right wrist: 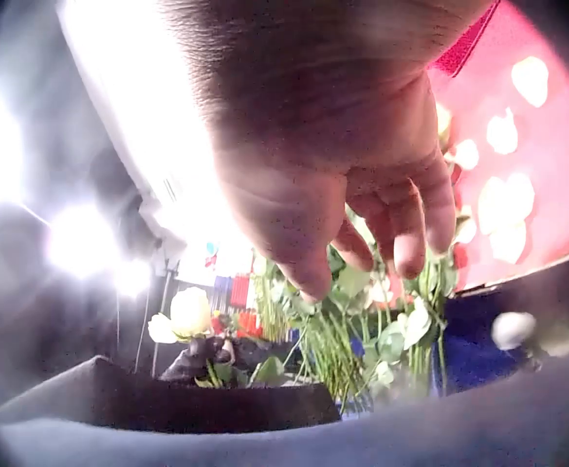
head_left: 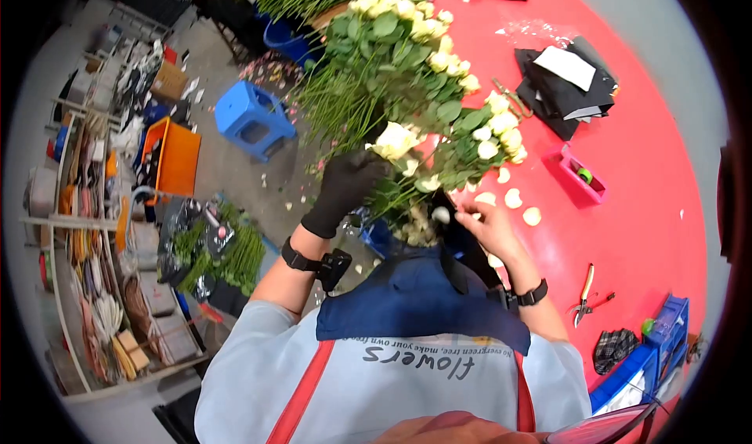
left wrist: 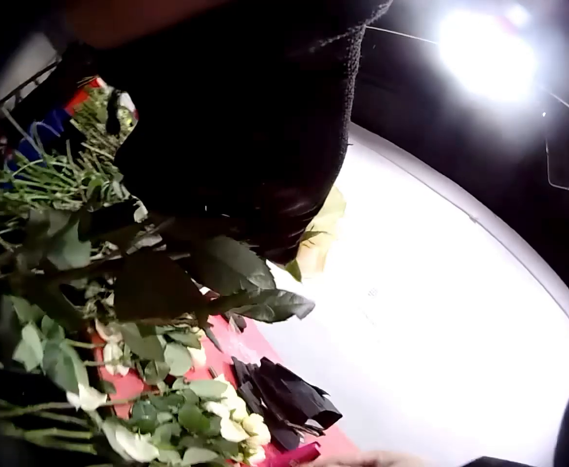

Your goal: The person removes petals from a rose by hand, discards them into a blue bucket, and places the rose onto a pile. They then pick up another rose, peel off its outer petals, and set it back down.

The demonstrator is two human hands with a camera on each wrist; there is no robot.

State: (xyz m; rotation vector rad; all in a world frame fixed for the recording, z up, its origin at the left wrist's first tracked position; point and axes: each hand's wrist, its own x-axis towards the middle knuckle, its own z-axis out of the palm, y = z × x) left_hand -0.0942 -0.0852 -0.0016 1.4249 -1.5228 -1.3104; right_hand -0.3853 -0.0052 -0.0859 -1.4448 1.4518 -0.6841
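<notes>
My left hand (head_left: 352, 184), in a black glove, grips a cream rose (head_left: 394, 141) just below its bloom. The rose's leafy stem slants down beneath the glove, with leaves (left wrist: 236, 277) close under it in the left wrist view. My bare right hand (head_left: 492, 226) is a little to the right of the rose, fingers loosely bent and holding nothing. A single pale petal (head_left: 441, 214) shows just off its fingertips, over the dark gap at the red table's edge. In the right wrist view the same rose (right wrist: 189, 313) stands upright in the dark glove.
Bunches of cream roses (head_left: 446, 60) lie along the edge of the red table (head_left: 627, 232). Loose petals (head_left: 513, 199), a pink tape dispenser (head_left: 576, 173), pruning shears (head_left: 583, 297) and black wrapping sheets (head_left: 564, 91) lie there. A blue stool (head_left: 254, 119) stands on the floor at left.
</notes>
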